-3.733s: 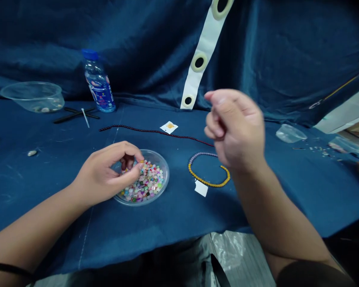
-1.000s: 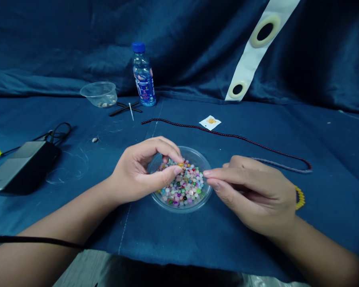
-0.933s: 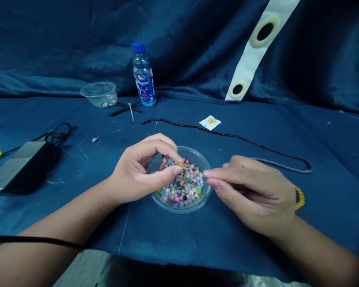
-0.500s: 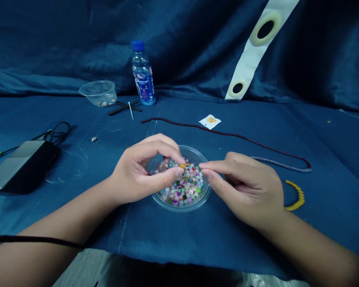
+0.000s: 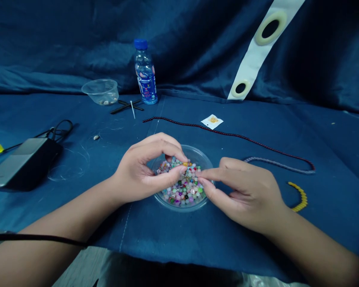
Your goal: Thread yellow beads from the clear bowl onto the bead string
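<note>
Blue tabletop cloth [image 5: 62, 199] here, left hand [image 5: 146, 171] and right hand [image 5: 242, 195] both pinched narrow over a clear bowl [image 5: 184, 208] still heaped with mixed beads [image 5: 182, 189], can't tell if the fingers [image 5: 215, 172] hold one, purple bead strand [image 5: 275, 163] and yellow bead strand [image 5: 299, 197] lying off right.
</note>
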Tool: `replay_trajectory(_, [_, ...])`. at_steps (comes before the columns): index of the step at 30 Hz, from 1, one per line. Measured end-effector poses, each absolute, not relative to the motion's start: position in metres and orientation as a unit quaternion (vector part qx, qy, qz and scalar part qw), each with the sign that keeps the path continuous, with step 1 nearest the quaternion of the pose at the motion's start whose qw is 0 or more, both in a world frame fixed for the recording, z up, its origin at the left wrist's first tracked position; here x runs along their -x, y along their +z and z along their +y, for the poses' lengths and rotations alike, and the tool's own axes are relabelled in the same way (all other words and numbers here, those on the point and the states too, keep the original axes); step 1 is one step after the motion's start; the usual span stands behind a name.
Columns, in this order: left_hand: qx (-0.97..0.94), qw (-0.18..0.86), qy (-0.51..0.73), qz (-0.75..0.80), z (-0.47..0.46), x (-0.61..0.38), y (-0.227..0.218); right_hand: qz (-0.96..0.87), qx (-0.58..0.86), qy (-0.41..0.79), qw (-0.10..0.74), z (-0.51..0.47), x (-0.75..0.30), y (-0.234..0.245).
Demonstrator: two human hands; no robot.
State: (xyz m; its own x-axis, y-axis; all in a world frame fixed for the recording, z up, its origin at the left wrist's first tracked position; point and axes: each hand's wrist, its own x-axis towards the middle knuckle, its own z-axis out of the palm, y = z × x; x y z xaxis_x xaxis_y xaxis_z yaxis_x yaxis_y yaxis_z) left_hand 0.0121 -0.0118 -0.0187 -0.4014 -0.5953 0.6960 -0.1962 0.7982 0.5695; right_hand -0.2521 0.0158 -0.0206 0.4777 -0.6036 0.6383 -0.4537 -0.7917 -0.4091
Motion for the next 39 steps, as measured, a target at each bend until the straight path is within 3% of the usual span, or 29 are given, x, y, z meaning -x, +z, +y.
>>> replay_trajectory(23, [-0.225, 0.383, -0.189, -0.876, -0.009, -0.018, -0.008, 0.318, 0.825, -0.44, 0.156, 0.022, 0.242, -0.018])
replay_trajectory(30, [-0.182, 0.362, -0.214, -0.889, 0.004, -0.017, 0.009, 0.232, 0.829, -0.407, 0.307, 0.026, 0.248, -0.004])
replay_trajectory(39, [-0.177, 0.391, -0.249, -0.868, 0.01, -0.011, 0.015, 0.211, 0.771, -0.408, 0.441, 0.029, 0.25, 0.005])
